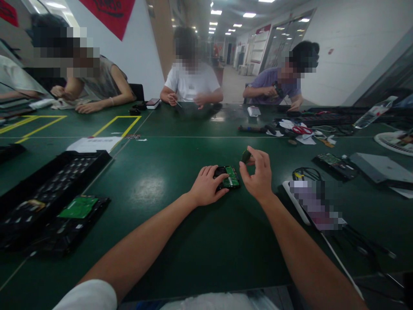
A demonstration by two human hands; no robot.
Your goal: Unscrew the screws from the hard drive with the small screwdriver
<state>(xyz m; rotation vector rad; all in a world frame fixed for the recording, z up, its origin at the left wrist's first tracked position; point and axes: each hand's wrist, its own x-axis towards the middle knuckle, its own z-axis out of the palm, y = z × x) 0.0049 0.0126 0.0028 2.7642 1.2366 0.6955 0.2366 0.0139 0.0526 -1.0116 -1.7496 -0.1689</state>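
A hard drive [232,177] with a green circuit board lies on the dark green table ahead of me. My left hand [208,186] steadies it from the left, fingers over its far edge and thumb across the board. Just right of the drive, my right hand [260,176] is raised above the table. Between its thumb and fingers it pinches a small, thin, dark green piece [246,156], whose exact kind is unclear. That piece is apart from the drive.
Left, a black tray [97,158] of small parts stands beside another board-bearing drive [79,207]. A phone [314,204], cables [306,173], another drive [335,165] and a grey box [382,168] lie right. Several people sit across the table; a bottle [376,113] lies far right.
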